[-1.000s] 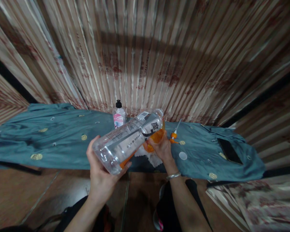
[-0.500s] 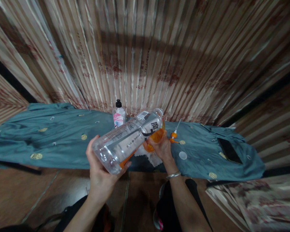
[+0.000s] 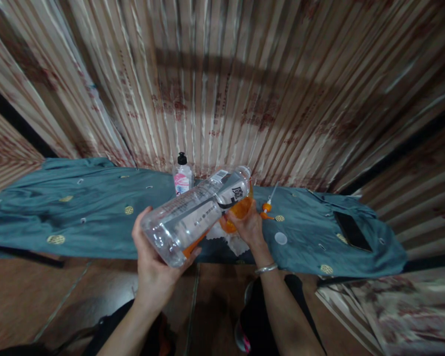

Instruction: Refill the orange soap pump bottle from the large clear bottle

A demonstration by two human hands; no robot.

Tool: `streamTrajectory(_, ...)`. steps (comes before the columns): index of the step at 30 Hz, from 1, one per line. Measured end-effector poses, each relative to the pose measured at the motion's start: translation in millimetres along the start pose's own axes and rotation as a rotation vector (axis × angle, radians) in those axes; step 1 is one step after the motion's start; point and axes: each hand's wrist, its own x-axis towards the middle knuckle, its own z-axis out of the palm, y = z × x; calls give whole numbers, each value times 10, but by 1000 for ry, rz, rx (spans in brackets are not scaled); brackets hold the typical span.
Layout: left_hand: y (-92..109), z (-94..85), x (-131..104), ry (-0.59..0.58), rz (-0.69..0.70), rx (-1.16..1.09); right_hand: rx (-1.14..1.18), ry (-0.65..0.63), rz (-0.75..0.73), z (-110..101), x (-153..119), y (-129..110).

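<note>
My left hand (image 3: pixel 156 269) is wrapped round the base of a large clear plastic bottle (image 3: pixel 196 215), which lies tilted with its neck to the upper right. My right hand (image 3: pixel 249 225) grips an orange bottle (image 3: pixel 229 226) under that neck; the clear bottle partly hides it. Whether liquid passes between the two I cannot make out. White tissue (image 3: pixel 238 244) lies beneath the orange bottle. To its right rests an orange pump head (image 3: pixel 267 208) with a pale tube.
A clear bottle with a black cap and pink label (image 3: pixel 182 178) stands behind, on the teal cloth (image 3: pixel 96 207). On the right lie a round translucent disc (image 3: pixel 281 239) and a black phone (image 3: pixel 352 231). A striped curtain (image 3: pixel 207 89) hangs close behind the table.
</note>
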Motion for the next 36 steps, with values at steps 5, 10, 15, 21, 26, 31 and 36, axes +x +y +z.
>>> streamTrajectory(5,-1,-9,2,-8,0,-3,-6,-3,-6,-10,-1,-4)
streamTrajectory(10,3,-11,-6,-6,-20,-1,-2,-3,-7,-11,-1,-12)
streamTrajectory(15,5,-1,-5,-1,24,-1,-11,-10,21,-5,1,-12)
streamTrajectory(21,5,-11,2,7,17,33,4,0,4,-3,1,9)
streamTrajectory(26,13,-4,12,5,6,2,7,5,-3,-3,-1,8)
streamTrajectory(31,20,-6,3,-3,8,18,-7,-7,18,-5,1,-1)
streamTrajectory(36,10,-19,-14,-16,24,25,1,-5,7,-10,1,-1)
